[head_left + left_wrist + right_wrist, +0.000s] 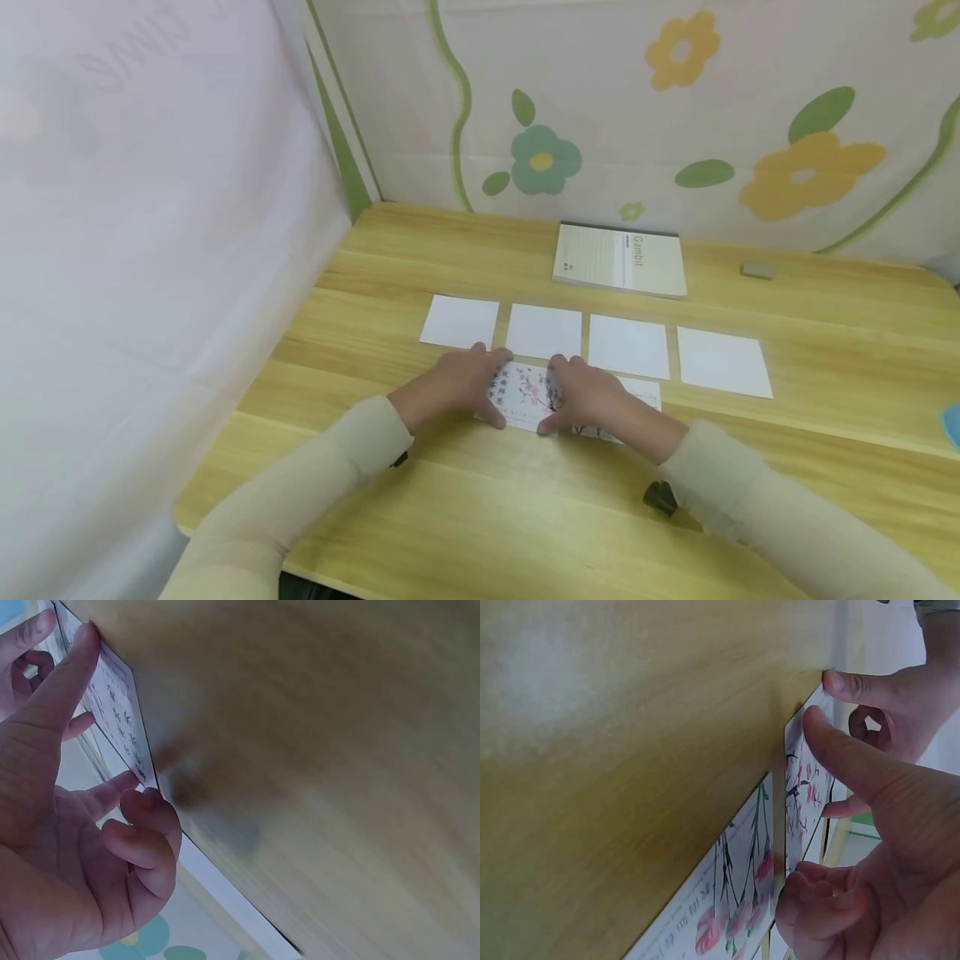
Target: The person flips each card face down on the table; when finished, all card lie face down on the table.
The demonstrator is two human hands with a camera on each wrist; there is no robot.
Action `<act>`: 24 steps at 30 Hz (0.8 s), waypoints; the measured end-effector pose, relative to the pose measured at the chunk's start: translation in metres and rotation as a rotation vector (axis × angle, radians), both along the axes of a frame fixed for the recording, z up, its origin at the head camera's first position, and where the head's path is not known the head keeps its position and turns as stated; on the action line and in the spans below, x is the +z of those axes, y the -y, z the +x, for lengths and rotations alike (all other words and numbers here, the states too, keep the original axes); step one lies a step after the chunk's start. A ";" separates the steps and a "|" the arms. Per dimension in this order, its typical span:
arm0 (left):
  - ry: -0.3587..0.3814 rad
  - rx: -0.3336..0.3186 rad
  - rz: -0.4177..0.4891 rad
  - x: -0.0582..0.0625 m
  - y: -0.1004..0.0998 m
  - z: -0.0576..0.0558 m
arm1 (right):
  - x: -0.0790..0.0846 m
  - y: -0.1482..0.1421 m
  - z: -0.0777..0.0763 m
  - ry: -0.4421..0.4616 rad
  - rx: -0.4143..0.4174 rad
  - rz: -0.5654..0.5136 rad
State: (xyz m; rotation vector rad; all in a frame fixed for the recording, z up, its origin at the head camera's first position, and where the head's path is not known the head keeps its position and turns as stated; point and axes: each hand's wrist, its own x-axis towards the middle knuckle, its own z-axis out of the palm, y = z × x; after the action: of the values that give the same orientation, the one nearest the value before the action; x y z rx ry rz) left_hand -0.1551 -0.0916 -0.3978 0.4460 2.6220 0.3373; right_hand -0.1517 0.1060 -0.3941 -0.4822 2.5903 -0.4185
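Note:
A white card with pink blossoms and dark vertical writing point(528, 396) lies flat at the tabletop between both hands. My left hand point(474, 382) holds its left end, thumb at the near edge and index finger at the far edge. At the other end my right hand point(592, 396) grips it the same way, remaining fingers curled in. To the right, partly hidden under the right hand in the head view, is a second card with pink carnations point(731, 881). Several blank white cards point(459, 322) form a row just beyond the hands.
A notebook marked Gambit point(618, 260) lies behind the row on the wooden table point(480, 517). Right of it is a small grey block point(757, 270). A blue object point(952, 425) shows at the right edge. Flower-printed cloth point(600, 100) hangs behind, white cloth point(187, 250) at the left.

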 end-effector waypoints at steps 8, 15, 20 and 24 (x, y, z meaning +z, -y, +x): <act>-0.039 0.075 0.086 -0.002 0.000 -0.002 | 0.001 0.004 0.005 -0.029 -0.065 -0.031; 0.110 0.370 0.515 -0.004 0.015 0.001 | -0.004 0.004 0.017 -0.112 0.016 -0.150; 0.232 0.482 0.806 0.008 0.013 0.005 | 0.000 0.009 0.019 -0.045 0.013 -0.361; 0.319 0.497 0.890 0.019 0.005 0.010 | 0.011 0.010 0.020 0.123 -0.076 -0.544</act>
State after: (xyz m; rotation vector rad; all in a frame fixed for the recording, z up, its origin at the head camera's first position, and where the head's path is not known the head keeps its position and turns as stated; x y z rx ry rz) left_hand -0.1452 -0.0967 -0.3787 -0.0215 2.1072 1.6065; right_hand -0.1321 0.0955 -0.3834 -0.5145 2.3608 -1.1537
